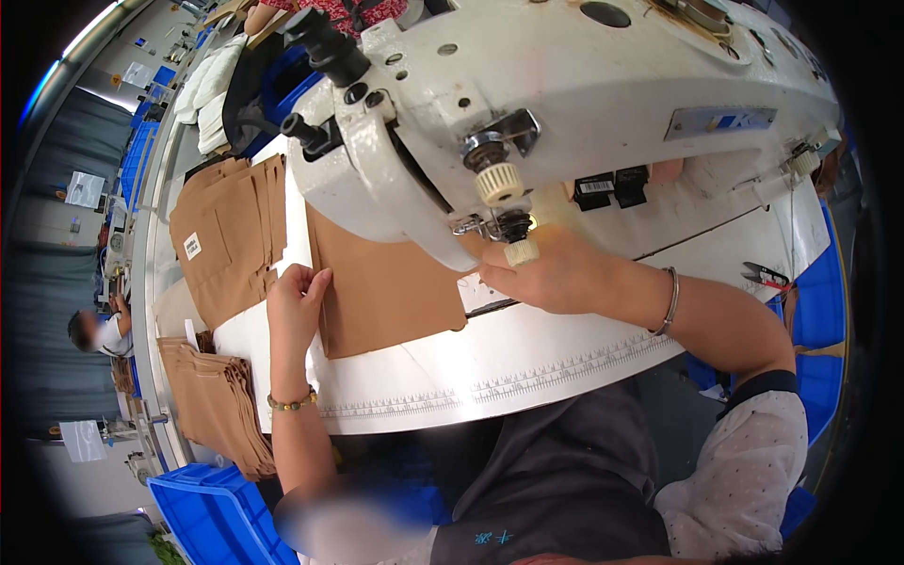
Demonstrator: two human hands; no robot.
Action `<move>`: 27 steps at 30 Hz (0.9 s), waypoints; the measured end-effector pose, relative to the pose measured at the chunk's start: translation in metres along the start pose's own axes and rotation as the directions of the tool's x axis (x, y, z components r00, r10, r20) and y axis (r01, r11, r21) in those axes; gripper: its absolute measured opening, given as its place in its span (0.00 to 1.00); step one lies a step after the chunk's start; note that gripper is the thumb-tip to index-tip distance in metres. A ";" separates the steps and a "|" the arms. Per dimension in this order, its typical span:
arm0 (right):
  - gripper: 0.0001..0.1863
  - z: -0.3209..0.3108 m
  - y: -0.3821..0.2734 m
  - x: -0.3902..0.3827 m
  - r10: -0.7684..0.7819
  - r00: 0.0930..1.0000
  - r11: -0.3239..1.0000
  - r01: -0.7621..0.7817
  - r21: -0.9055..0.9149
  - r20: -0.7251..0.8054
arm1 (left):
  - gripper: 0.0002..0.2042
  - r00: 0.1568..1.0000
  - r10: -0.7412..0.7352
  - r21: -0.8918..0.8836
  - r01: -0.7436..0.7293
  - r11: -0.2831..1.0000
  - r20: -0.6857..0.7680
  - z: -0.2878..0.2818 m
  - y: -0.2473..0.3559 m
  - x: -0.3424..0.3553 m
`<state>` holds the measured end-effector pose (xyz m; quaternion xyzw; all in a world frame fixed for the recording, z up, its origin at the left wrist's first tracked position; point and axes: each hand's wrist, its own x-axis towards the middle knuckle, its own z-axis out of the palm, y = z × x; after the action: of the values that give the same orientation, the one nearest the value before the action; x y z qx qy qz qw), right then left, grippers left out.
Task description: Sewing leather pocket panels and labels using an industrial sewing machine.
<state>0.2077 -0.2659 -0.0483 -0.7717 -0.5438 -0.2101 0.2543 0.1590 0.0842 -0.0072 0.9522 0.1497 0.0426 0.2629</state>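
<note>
At the centre, leaning toward eight o'clock, a flat brown fabric panel (395, 301) lies on the white table (395, 386) with its upper side under the head of a sewing machine (556, 85), which spans twelve to two o'clock. The left hand (298, 299), at nine o'clock, has its fingers curled in and the thumb brought close to them at the panel's left edge; whether cloth is caught between them I cannot tell. The right hand (551, 270), just toward three o'clock, is bunched by the presser area, its fingertips partly hidden by the machine, so their grip cannot be told. A metal nameplate (720, 123) at two o'clock carries blue and pale marks; nearer the centre on that line, a small black packet (594, 192) bears a white barcode label. Between nine and ten, a pile of brown pieces (229, 240) shows a white sticker (192, 246) with dark print, too small to read; another brown stack (215, 400) sits at eight. A printed ruler scale (565, 376) curves along the table's edge around five o'clock. At six, the dark apron (565, 461) has bright-blue embroidered characters. Red-and-black snips (768, 277) lie at three.
</note>
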 end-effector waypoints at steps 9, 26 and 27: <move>0.02 -0.005 0.000 0.001 0.091 0.994 0.996 -0.091 -0.009 0.056 | 0.17 0.722 0.691 0.313 -0.665 0.678 0.037 0.042 0.073 -0.028; 0.07 -0.019 -0.002 -0.003 0.155 0.980 0.988 -0.153 -0.028 0.123 | 0.22 0.556 0.824 0.001 -0.829 0.559 0.111 0.072 0.088 -0.022; 0.06 -0.017 0.000 -0.003 0.152 0.982 0.988 -0.150 -0.027 0.113 | 0.22 0.551 0.828 0.002 -0.833 0.554 0.100 0.073 0.088 -0.019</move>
<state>0.2057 -0.2782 -0.0366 -0.8239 -0.4954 -0.1503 0.2308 0.1755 -0.0292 -0.0249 0.9172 -0.3277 0.1161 0.1945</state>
